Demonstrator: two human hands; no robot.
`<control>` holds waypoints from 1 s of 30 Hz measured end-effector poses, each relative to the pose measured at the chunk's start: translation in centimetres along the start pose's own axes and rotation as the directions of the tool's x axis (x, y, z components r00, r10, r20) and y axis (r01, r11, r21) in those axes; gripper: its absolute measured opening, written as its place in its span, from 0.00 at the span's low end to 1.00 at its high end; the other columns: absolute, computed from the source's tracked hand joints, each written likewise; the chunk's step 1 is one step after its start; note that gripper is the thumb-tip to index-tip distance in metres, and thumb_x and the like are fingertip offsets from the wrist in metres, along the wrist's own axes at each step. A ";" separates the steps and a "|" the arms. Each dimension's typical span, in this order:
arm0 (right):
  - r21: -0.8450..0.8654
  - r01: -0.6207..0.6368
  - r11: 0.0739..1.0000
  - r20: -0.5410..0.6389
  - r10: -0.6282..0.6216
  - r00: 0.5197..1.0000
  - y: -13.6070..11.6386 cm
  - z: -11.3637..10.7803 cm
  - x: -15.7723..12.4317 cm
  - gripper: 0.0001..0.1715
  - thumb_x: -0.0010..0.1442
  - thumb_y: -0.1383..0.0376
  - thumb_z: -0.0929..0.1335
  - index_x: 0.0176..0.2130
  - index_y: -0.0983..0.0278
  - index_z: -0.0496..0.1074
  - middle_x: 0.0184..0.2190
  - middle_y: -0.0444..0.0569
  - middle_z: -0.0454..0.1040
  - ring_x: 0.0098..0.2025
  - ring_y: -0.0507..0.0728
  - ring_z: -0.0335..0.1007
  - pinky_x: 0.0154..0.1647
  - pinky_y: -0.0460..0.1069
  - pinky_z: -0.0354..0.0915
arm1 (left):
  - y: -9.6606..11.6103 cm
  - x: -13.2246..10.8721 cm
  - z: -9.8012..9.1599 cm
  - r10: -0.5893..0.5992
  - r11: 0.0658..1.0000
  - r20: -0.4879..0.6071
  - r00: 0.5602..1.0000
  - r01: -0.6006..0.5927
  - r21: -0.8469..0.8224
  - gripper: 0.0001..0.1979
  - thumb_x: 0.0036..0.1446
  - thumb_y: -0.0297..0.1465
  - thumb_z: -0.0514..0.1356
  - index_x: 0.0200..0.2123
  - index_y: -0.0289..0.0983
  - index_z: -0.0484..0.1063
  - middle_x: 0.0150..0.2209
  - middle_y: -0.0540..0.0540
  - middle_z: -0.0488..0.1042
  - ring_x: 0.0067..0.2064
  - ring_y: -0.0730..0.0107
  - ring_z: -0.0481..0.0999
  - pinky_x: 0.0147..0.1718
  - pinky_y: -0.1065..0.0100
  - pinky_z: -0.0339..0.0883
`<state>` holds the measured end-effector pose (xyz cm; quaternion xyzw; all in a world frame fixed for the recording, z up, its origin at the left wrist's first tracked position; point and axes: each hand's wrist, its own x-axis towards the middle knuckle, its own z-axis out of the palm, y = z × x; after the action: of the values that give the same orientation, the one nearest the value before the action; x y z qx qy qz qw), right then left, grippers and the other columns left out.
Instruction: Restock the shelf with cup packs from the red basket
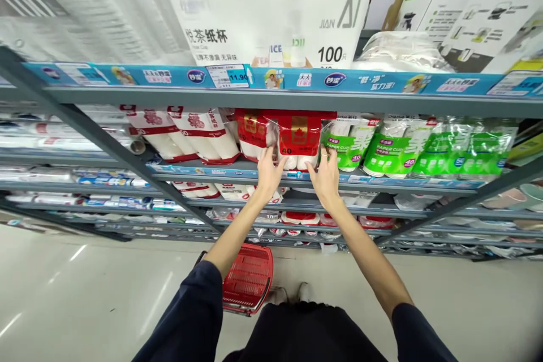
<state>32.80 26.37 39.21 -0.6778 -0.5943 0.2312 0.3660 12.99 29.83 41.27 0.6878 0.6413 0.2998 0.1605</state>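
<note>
gripping a red-labelled pack of paper cups (299, 138) from both sides, the left hand (269, 172) and right hand (326, 176) curl around its lower corners; it sits on a metal store shelf (199, 169), just beside green-labelled paper cups (350, 141), above a red shopping basket (248, 278).

Packs of paper cups (299, 138) along a store shelf (271, 100), a shopping basket (248, 278) below

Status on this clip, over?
Left hand, right hand gripping red-labelled plastic-wrapped paper cup pack. Green-labelled paper cup pack beside right hand.
</note>
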 end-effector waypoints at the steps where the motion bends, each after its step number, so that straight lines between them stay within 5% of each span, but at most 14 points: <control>1: -0.018 -0.006 1.000 0.001 0.006 1.000 -0.2 0.0 0.0 0.35 0.76 0.56 0.66 0.72 0.73 0.62 0.66 0.74 0.65 0.69 0.76 0.67 0.68 0.70 0.69 | 0.0 0.1 0.1 -0.009 1.000 0.003 1.000 0.009 -0.007 0.28 0.71 0.51 0.63 0.62 0.36 0.73 0.57 0.31 0.75 0.57 0.46 0.80 0.60 0.43 0.77; 5: -0.010 0.015 1.000 -0.067 -0.016 0.998 -0.9 -0.7 -1.2 0.37 0.76 0.56 0.65 0.74 0.74 0.59 0.68 0.75 0.63 0.72 0.75 0.64 0.70 0.69 0.68 | 0.0 -0.3 -1.2 0.021 0.999 0.026 0.999 -0.021 -0.034 0.29 0.72 0.50 0.62 0.64 0.35 0.71 0.59 0.30 0.73 0.53 0.52 0.81 0.57 0.49 0.79; 7: 0.029 0.086 0.996 -0.073 -0.084 0.994 -1.0 -1.3 -2.3 0.31 0.77 0.56 0.65 0.71 0.71 0.65 0.65 0.71 0.67 0.69 0.71 0.68 0.68 0.65 0.70 | -0.4 -1.0 -3.1 0.080 0.997 0.030 0.996 -0.079 -0.025 0.25 0.73 0.46 0.63 0.63 0.35 0.72 0.58 0.33 0.75 0.53 0.54 0.81 0.57 0.51 0.78; 12: 0.158 0.143 0.977 0.178 -0.171 0.969 -0.9 -1.4 -3.4 0.14 0.78 0.60 0.66 0.50 0.63 0.79 0.50 0.57 0.81 0.48 0.61 0.81 0.50 0.54 0.75 | -2.2 -2.1 -7.1 0.229 0.972 0.235 0.945 -0.234 -0.007 0.09 0.72 0.37 0.64 0.46 0.39 0.82 0.45 0.41 0.81 0.51 0.54 0.79 0.58 0.51 0.74; 20: 0.019 0.077 0.997 0.323 -0.079 0.943 -1.4 -0.5 -1.2 0.07 0.73 0.64 0.70 0.41 0.63 0.79 0.38 0.49 0.81 0.40 0.60 0.77 0.41 0.52 0.66 | -2.1 -0.6 -5.2 0.120 0.992 0.384 0.915 -0.127 -0.007 0.04 0.67 0.31 0.65 0.37 0.40 0.80 0.40 0.43 0.80 0.45 0.54 0.80 0.52 0.53 0.74; 30: -0.120 0.199 0.973 0.386 -0.139 0.912 -2.0 -1.2 -2.1 0.13 0.80 0.63 0.64 0.48 0.65 0.76 0.50 0.56 0.81 0.46 0.62 0.78 0.37 0.52 0.62 | -2.2 -1.0 -4.8 0.140 0.981 0.384 0.913 -0.179 0.069 0.09 0.71 0.32 0.59 0.37 0.40 0.76 0.41 0.40 0.81 0.48 0.49 0.77 0.53 0.51 0.72</control>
<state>32.06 24.13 41.24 -0.5937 -0.7259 0.2764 0.2100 8.29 28.37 43.47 0.7899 0.5547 0.1409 0.2203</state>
